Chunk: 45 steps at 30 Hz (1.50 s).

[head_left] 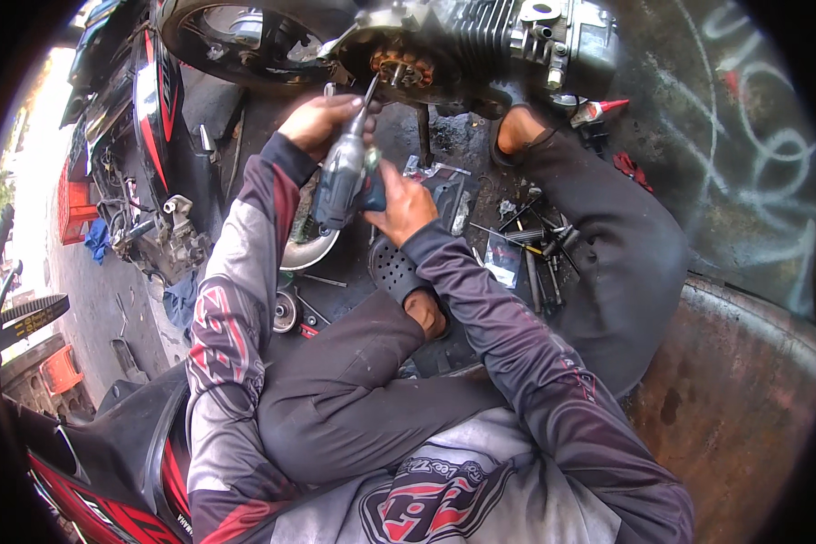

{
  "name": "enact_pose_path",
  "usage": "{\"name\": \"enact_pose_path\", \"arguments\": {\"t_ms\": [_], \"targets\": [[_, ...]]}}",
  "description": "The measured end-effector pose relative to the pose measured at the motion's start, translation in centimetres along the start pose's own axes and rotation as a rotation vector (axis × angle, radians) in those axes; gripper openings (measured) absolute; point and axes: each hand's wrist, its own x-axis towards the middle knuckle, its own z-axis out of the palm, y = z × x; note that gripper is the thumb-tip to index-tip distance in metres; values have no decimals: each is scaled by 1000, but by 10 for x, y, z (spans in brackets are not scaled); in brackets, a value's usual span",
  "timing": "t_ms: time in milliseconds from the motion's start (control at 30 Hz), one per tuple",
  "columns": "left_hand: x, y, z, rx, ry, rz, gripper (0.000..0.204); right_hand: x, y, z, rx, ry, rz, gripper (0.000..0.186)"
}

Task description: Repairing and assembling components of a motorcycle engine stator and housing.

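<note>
Right hand (403,207) grips driver (339,177); bit (370,93) near edge of engine (476,41), floor (100,299) cluttered.

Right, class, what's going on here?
A person aims a power tool at an engine. The right hand grips its handle; the left hand is at its front end. The bit points towards a coppery ring on the engine's open side; contact is unclear. Loose tools lie nearby.

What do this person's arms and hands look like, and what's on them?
The left hand and right hand show no gloves. Both arms wear long sleeves ending in dark cuffs. The left sleeve is mainly pale grey, with maroon-red panels and a bold red-and-white print; the right sleeve is mostly dark, purplish, with small lettering. No cables run along either.
</note>
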Motion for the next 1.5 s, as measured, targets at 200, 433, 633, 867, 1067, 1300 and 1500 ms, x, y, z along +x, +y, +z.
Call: {"name": "enact_pose_path", "arguments": {"t_ms": [200, 433, 633, 867, 1067, 1300, 1500], "targets": [[-19, 0, 38, -16, -81, 47, 31, -25, 2, -9, 44, 66, -61, 87], [-3, -6, 64, -49, 31, 40, 30, -23, -1, -23, 112, 97, 42, 77], [1, -6, 63, -76, 33, 36, 30, -21, 7, -22, 118, 108, 18, 76], [1, -4, 57, -73, -1, 42, 37, -20, -1, -16, 98, 137, 38, 79], [3, 2, 53, -13, 58, 21, 44, -15, -5, -8, 93, 124, 109, 60], [6, 2, 54, 29, -14, 46, 43, -12, -3, -9, 85, 157, 71, 64], [1, -4, 50, -60, -25, -33, 31, -22, -1, -10, 105, 71, 78, 74]]}}
